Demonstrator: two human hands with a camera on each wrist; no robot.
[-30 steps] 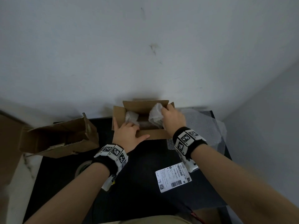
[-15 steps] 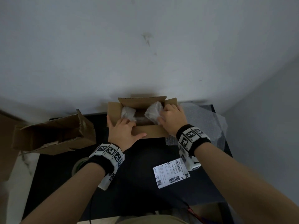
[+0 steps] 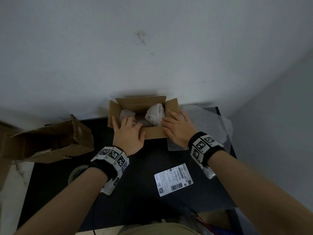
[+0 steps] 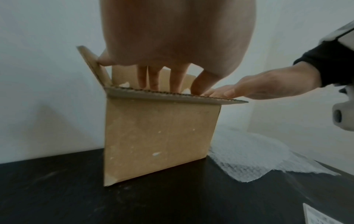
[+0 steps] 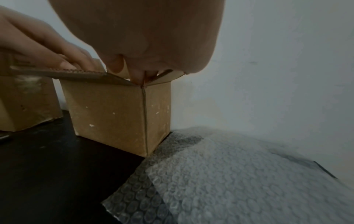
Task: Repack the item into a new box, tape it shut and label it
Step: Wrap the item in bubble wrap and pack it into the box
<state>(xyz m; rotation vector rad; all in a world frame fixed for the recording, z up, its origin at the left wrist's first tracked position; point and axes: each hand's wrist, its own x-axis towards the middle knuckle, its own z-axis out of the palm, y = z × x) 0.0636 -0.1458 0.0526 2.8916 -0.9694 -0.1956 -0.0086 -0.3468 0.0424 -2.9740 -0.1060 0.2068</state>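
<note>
A small open cardboard box [image 3: 153, 133] stands at the back of the black table [image 3: 144, 209], against the wall. Two crumpled white wads of wrapping [image 3: 155, 113] sit inside it, with a dark item barely visible between them. My left hand [image 3: 126, 128] lies flat over the near flap, its straight fingers [image 4: 153, 78] reaching down into the box [image 4: 159, 136] onto the left wad. My right hand [image 3: 174, 128] rests flat on the box's right corner [image 5: 145, 91], fingertips touching the right wad. A white shipping label [image 3: 173, 179] lies on the table nearer to me.
An old torn cardboard box [image 3: 47, 143] sits at the left. A sheet of bubble wrap [image 3: 203, 121] lies right of the new box, partly under it. A tape roll [image 3: 76, 173] shows below my left wrist. The wall stands directly behind the box.
My right hand has let go of the right white wad, which it gripped before, and now lies flat beside it. My left hand stays at the box's left side.
</note>
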